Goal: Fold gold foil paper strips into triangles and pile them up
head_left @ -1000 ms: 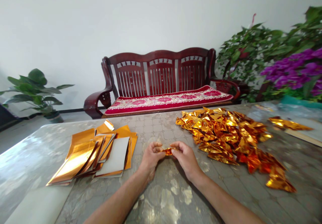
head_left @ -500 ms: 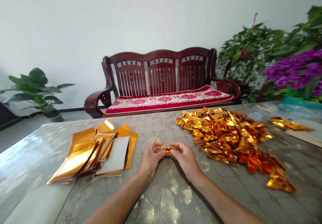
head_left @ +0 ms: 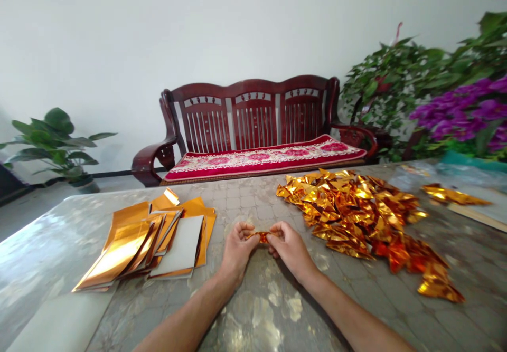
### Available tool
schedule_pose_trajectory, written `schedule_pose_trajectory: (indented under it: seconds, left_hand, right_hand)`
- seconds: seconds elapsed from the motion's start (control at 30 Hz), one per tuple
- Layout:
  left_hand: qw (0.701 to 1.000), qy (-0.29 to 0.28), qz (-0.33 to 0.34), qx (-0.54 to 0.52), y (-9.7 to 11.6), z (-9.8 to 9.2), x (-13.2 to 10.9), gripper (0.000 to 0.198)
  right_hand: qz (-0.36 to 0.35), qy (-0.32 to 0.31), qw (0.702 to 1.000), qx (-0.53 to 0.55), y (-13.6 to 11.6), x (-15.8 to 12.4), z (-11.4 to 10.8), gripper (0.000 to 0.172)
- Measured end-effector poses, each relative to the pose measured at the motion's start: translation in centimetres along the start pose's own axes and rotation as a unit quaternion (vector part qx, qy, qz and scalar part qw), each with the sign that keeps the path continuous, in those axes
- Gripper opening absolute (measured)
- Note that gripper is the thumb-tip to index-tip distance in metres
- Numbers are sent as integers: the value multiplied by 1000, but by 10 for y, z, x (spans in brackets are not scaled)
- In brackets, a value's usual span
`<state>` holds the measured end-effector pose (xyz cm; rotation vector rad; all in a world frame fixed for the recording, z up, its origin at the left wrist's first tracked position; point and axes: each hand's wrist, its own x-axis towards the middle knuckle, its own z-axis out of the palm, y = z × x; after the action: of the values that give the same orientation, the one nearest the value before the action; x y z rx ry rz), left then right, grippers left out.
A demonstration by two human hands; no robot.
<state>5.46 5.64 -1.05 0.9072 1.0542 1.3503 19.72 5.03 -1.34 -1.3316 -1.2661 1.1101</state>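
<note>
Between my two hands is a small folded piece of gold foil paper (head_left: 263, 237), mostly covered by the fingers. My left hand (head_left: 238, 246) pinches its left end between thumb and fingers. At the other end, my right hand (head_left: 288, 246) pinches it the same way. Left of my hands lies a loose stack of flat gold foil sheets (head_left: 130, 241), with a pale grey sheet back (head_left: 180, 246) facing up. To the right spreads a heap of folded gold foil pieces (head_left: 348, 204), pointed and shiny.
The patterned table (head_left: 253, 310) carries everything. Clear plastic wrapping (head_left: 415, 175), one gold foil piece (head_left: 455, 194) and a board (head_left: 483, 215) lie at the right. A wooden bench (head_left: 253, 109) with a red cover stands behind, between potted plants (head_left: 59, 141) and purple flowers (head_left: 455, 112).
My hands stay in nearly the same place, still pinching the folded foil. The right fingers have shifted slightly, with lower fingertips now showing under the thumb.
</note>
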Motion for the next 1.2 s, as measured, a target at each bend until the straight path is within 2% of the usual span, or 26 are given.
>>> schedule_pose_trajectory:
  seconds: [0.23,0.57,0.77,0.97,1.2]
  left_hand:
    - [999,4,3,32,-2,-3,5,24]
    - [998,-7,-55,29,1,-4,5,25]
    - [992,-27,-119,14,7,-2,3,26]
    - [995,-29,-95,24,7,0,2,28]
    - [995,-47,-90,15,3,-1,1,42]
  right_hand:
    - [20,-24,999,23,-2,-1,1,19]
    - [15,7,999,32,-2,-2,4,21]
    - [4,16,998,56,-4,-3,4,21]
    - [30,20,995,91,-5,-3,1,24]
    - [50,8,991,123,-8,-5,0,25]
